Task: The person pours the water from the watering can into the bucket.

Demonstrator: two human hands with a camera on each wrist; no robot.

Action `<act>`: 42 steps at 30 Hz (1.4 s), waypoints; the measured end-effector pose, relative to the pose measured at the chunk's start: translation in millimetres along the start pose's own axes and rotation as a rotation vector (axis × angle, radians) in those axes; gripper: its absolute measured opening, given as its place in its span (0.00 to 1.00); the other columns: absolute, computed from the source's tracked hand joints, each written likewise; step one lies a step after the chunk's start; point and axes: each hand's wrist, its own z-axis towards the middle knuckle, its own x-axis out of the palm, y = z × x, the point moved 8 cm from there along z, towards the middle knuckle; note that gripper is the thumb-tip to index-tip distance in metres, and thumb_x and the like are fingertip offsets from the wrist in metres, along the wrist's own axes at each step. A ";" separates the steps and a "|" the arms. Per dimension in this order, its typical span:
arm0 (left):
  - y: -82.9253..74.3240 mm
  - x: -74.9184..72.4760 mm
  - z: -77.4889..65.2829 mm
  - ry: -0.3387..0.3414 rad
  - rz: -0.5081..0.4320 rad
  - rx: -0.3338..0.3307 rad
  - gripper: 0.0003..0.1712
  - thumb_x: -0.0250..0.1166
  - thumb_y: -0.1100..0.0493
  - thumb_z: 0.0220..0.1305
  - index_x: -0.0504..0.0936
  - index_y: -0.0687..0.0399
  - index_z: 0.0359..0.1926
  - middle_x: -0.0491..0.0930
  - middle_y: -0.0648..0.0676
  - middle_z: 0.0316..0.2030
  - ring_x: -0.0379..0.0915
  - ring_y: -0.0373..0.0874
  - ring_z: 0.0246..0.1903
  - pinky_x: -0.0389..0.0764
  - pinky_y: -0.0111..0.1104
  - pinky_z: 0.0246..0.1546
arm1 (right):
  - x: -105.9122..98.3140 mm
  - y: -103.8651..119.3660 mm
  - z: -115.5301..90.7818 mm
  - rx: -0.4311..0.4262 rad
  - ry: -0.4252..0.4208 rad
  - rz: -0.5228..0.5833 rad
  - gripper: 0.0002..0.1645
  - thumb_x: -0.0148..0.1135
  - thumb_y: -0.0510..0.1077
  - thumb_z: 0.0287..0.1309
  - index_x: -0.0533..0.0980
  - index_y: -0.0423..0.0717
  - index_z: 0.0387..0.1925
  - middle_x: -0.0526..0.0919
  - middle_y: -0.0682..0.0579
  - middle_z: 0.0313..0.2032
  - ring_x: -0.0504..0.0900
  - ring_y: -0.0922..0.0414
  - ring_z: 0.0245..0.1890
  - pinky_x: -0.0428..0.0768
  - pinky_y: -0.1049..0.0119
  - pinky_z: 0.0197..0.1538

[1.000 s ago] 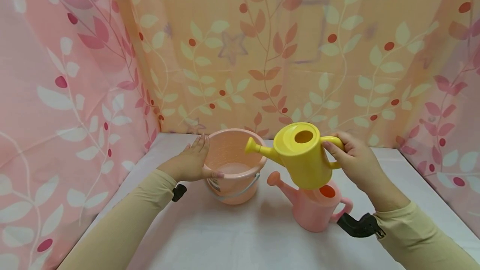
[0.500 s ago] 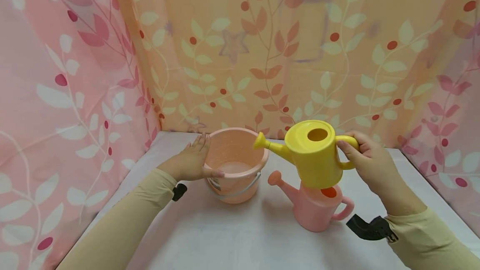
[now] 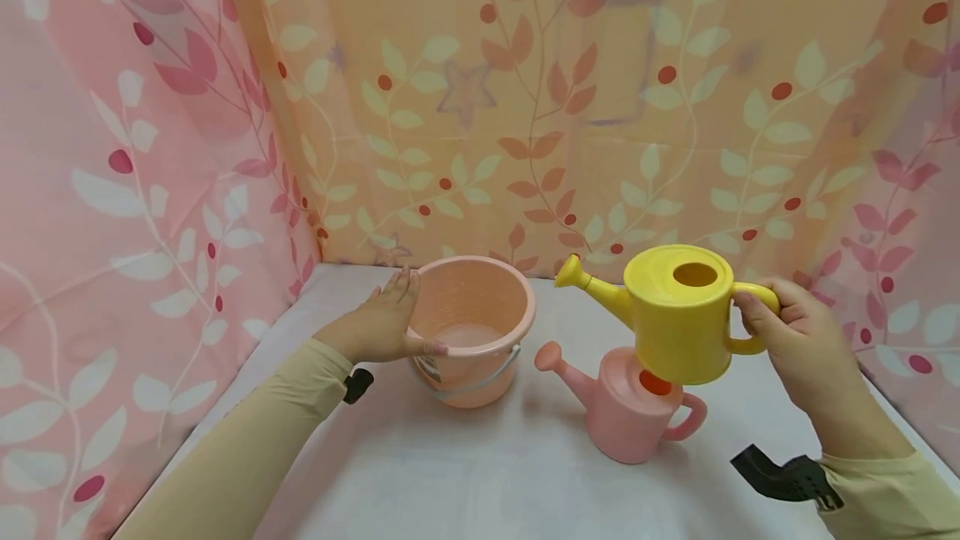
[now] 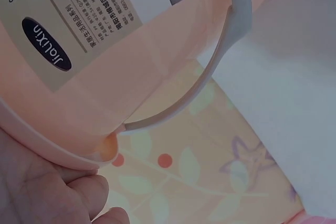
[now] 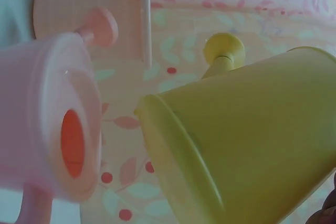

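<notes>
My right hand grips the handle of a yellow watering can, held upright above the table with its spout to the left. Below and left of it, a pink watering can stands on the table, its spout also leftward. The yellow can's base overlaps the pink can's top in the head view. My left hand rests on the left rim of a peach bucket, fingers straight and thumb spread along the front. In the left wrist view, the bucket's label and handle show beside my fingertips.
A white-covered table carries the bucket and pink can. Leaf-patterned curtains close it off at the back, left and right. Black wrist mounts sit at my left sleeve and right sleeve.
My right hand has carried the yellow watering can rightward, away from the bucket, uncovering more of the pink can. My left hand stays on the bucket's rim.
</notes>
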 end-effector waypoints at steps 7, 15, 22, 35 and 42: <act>0.4 -0.7 -1.2 -0.020 -0.015 0.002 0.73 0.49 0.18 0.42 0.35 0.70 0.68 0.31 0.69 0.68 0.26 0.59 0.68 0.41 0.54 0.64 | -16.9 -23.2 -7.5 0.051 -0.039 -0.006 0.08 0.51 0.46 0.64 0.71 0.46 0.35 0.67 0.54 0.27 0.65 0.59 0.31 0.71 0.79 0.30; 0.6 -0.8 -1.7 -0.025 -0.007 0.001 0.73 0.49 0.18 0.43 0.35 0.71 0.68 0.31 0.69 0.68 0.27 0.59 0.68 0.42 0.54 0.64 | -30.4 -46.3 -15.7 0.077 -0.109 0.030 0.07 0.51 0.43 0.64 0.71 0.43 0.33 0.67 0.55 0.25 0.65 0.61 0.30 0.69 0.81 0.30; -1.2 -3.7 -2.2 -0.024 -0.008 0.006 0.73 0.50 0.19 0.43 0.35 0.72 0.68 0.31 0.70 0.68 0.27 0.60 0.68 0.42 0.54 0.63 | -42.1 -69.0 -26.4 0.141 -0.198 0.054 0.06 0.51 0.42 0.64 0.71 0.44 0.33 0.68 0.57 0.26 0.64 0.62 0.31 0.68 0.86 0.32; -0.6 -0.6 0.3 -0.022 -0.012 0.001 0.73 0.50 0.18 0.42 0.34 0.70 0.68 0.29 0.68 0.68 0.25 0.59 0.68 0.41 0.53 0.64 | -44.0 -132.9 -63.6 0.301 -0.503 0.536 0.06 0.59 0.37 0.57 0.74 0.41 0.25 0.70 0.53 0.19 0.66 0.61 0.27 0.70 0.83 0.29; -1.6 0.1 -1.5 -0.018 -0.015 -0.007 0.73 0.50 0.18 0.42 0.35 0.70 0.68 0.29 0.68 0.68 0.25 0.59 0.68 0.40 0.53 0.64 | -35.8 -192.4 -74.9 0.239 -0.488 0.615 0.03 0.59 0.34 0.56 0.76 0.41 0.28 0.72 0.54 0.20 0.69 0.62 0.25 0.71 0.80 0.27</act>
